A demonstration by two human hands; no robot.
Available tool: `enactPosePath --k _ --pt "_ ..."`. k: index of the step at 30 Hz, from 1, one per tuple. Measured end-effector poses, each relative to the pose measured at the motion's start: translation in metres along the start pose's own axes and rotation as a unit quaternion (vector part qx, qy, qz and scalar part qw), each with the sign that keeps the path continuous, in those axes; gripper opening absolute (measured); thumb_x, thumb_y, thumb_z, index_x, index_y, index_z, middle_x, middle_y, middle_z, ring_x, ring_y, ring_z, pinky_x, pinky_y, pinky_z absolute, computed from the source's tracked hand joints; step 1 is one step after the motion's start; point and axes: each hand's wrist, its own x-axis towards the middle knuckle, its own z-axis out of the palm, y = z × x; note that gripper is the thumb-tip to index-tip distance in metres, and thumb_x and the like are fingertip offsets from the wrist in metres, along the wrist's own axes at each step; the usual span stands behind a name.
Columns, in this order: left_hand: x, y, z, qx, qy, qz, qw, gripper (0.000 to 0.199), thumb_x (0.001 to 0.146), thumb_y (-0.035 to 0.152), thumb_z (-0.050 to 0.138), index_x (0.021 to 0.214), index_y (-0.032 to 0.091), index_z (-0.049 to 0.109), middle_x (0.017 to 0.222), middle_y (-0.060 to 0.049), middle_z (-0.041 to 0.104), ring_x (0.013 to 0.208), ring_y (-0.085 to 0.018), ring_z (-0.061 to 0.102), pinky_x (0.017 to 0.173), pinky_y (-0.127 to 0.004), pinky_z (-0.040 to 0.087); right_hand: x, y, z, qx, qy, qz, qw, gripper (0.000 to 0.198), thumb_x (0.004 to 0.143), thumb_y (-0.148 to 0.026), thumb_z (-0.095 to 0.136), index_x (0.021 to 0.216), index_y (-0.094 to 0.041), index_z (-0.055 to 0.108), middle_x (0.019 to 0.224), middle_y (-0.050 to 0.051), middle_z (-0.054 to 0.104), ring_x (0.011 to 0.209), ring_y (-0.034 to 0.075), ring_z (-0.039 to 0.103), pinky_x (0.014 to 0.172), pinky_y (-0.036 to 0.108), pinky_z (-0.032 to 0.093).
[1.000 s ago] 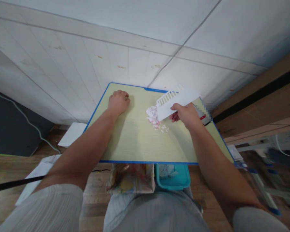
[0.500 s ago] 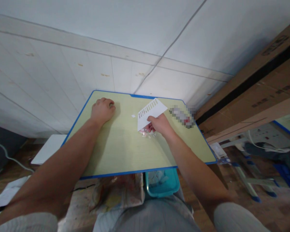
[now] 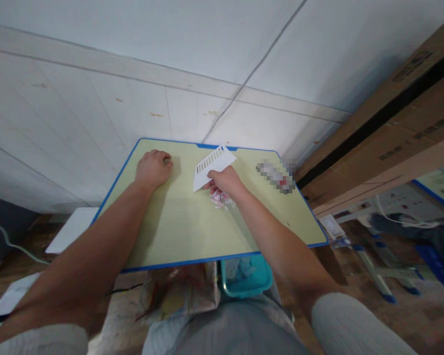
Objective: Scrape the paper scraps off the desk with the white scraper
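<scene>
My right hand [image 3: 224, 181] is closed on a white card [image 3: 211, 170] with a row of narrow slots along its far edge. The card is held tilted over the middle of the table, thumb on top. Just under and beside those fingers lies a small heap of pinkish and clear bits [image 3: 222, 198], partly covered by the hand. My left hand [image 3: 153, 168] rests on the far left of the table with its fingers curled in; what they hold, if anything, cannot be made out.
The pale yellow table [image 3: 177, 231] has a blue rim and stands against a white wall. A blurred-out item [image 3: 276, 176] lies at its right. Below the front edge sits a turquoise bin [image 3: 247, 288]. Large cardboard boxes [image 3: 392, 133] lean on the right.
My right hand has moved the card left, over where a small white scrap lay. More of the pinkish heap now shows. My left hand stays in place on the table.
</scene>
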Motion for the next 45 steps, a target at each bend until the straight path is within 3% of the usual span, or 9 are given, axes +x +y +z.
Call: enactPosePath --k 5,10,15,19,28,33,40,45 --pt "-0.002 0.005 0.001 -0.014 0.004 -0.013 1.0 0.04 0.104 0.028 0.058 0.133 0.018 0.085 0.146 -0.021 0.076 0.144 -0.044 0.066 0.126 -0.059 0.053 -0.014 0.002 -0.043 0.003 0.045 0.022 0.999 0.01 0.091 -0.01 0.065 0.09 -0.016 0.073 0.06 0.006 0.076 0.043 0.018 0.066 0.041 0.024 0.043" --pt "-0.003 0.007 -0.001 -0.014 0.001 -0.016 1.0 0.042 0.106 0.028 0.056 0.135 0.017 0.084 0.148 -0.021 0.075 0.146 -0.044 0.064 0.128 -0.059 0.052 -0.001 -0.009 -0.08 0.041 0.132 0.029 0.99 0.005 0.094 -0.014 0.067 0.096 -0.016 0.07 0.053 0.0 0.069 0.039 0.012 0.059 0.04 0.02 0.036" --pt "-0.003 0.007 -0.002 -0.01 -0.003 -0.008 1.0 0.044 0.104 0.027 0.055 0.135 0.016 0.084 0.147 -0.022 0.075 0.145 -0.044 0.064 0.127 -0.06 0.053 0.012 -0.003 -0.071 0.082 0.118 0.044 0.989 0.005 0.096 -0.013 0.068 0.099 -0.017 0.069 0.063 0.002 0.077 0.042 0.013 0.064 0.046 0.021 0.045" --pt "-0.003 0.007 -0.001 -0.012 0.004 -0.014 1.0 0.043 0.103 0.027 0.055 0.134 0.018 0.085 0.145 -0.021 0.076 0.143 -0.043 0.065 0.127 -0.059 0.053 0.003 0.008 -0.071 0.096 0.118 0.037 0.988 0.004 0.094 -0.016 0.07 0.095 -0.018 0.068 0.062 0.004 0.076 0.043 0.014 0.064 0.045 0.022 0.044" --pt "-0.003 0.009 0.001 -0.033 0.001 -0.026 0.999 0.042 0.104 0.027 0.056 0.135 0.017 0.083 0.147 -0.021 0.074 0.147 -0.044 0.062 0.129 -0.06 0.05 -0.081 0.066 -0.094 0.095 0.15 -0.077 0.981 0.024 0.072 -0.041 0.08 0.084 -0.022 0.07 0.066 0.007 0.079 0.05 0.019 0.068 0.049 0.03 0.053" --pt "-0.004 0.011 -0.001 -0.041 -0.002 -0.031 0.999 0.041 0.105 0.025 0.057 0.136 0.017 0.083 0.149 -0.021 0.073 0.148 -0.044 0.061 0.131 -0.058 0.048 -0.094 0.092 -0.091 0.076 0.169 -0.102 0.977 0.031 0.076 -0.052 0.079 0.08 -0.022 0.073 0.071 0.01 0.082 0.053 0.02 0.069 0.051 0.031 0.054" --pt "-0.004 0.01 -0.001 -0.039 -0.004 -0.03 0.999 0.045 0.105 0.027 0.055 0.139 0.016 0.082 0.151 -0.021 0.073 0.15 -0.042 0.061 0.133 -0.055 0.047 -0.095 0.098 -0.094 0.038 0.173 -0.104 0.979 0.035 0.079 -0.056 0.079 0.077 -0.022 0.075 0.072 0.011 0.082 0.05 0.018 0.064 0.051 0.033 0.052" --pt "-0.005 0.013 0.0 -0.044 0.0 -0.027 0.999 0.044 0.104 0.027 0.056 0.139 0.02 0.082 0.153 -0.02 0.072 0.151 -0.046 0.058 0.131 -0.062 0.046 -0.116 0.105 -0.106 0.025 0.182 -0.097 0.978 0.036 0.082 -0.057 0.079 0.07 -0.024 0.073 0.068 0.01 0.08 0.049 0.018 0.061 0.051 0.033 0.051"
